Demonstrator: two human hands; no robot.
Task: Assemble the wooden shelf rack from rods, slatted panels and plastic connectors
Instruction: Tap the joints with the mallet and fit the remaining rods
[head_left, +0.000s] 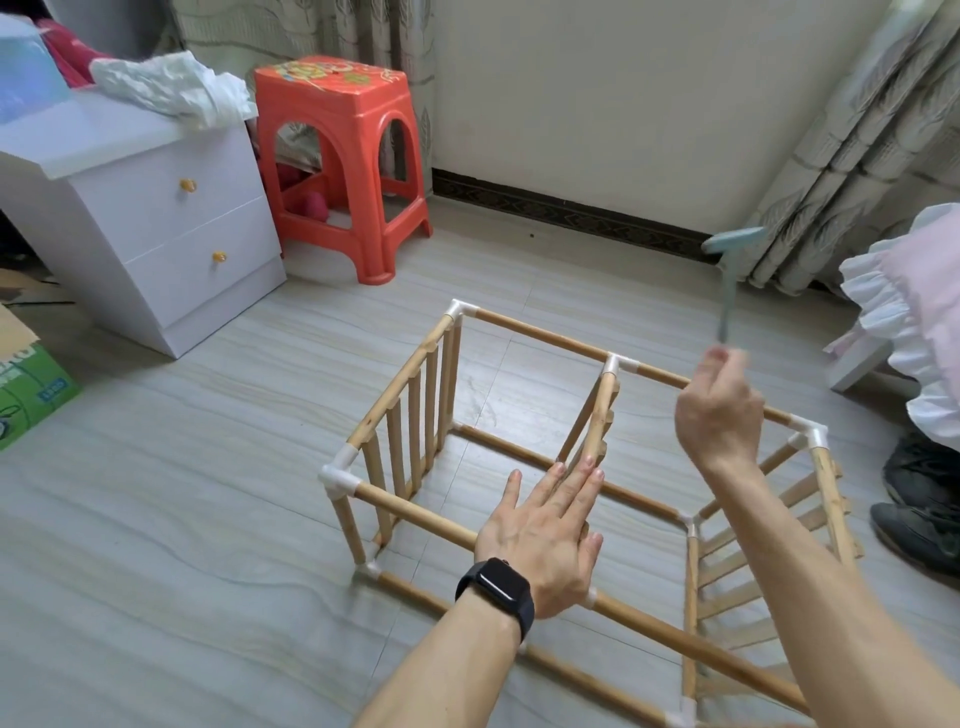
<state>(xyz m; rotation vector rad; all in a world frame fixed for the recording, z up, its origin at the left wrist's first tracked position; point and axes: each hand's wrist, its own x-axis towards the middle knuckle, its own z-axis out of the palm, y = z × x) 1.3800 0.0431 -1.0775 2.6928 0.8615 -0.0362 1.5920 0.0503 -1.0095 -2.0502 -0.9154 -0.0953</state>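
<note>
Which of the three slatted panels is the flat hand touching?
The middle panel: the left hand lies flat on its near end. The left end panel and the right end panel have no hand on them.

Your grey floor (156, 493) is carrying the rack frame (415, 513) mid-frame, a red stool (332, 104) and white cabinet (171, 228) upper left.
</note>
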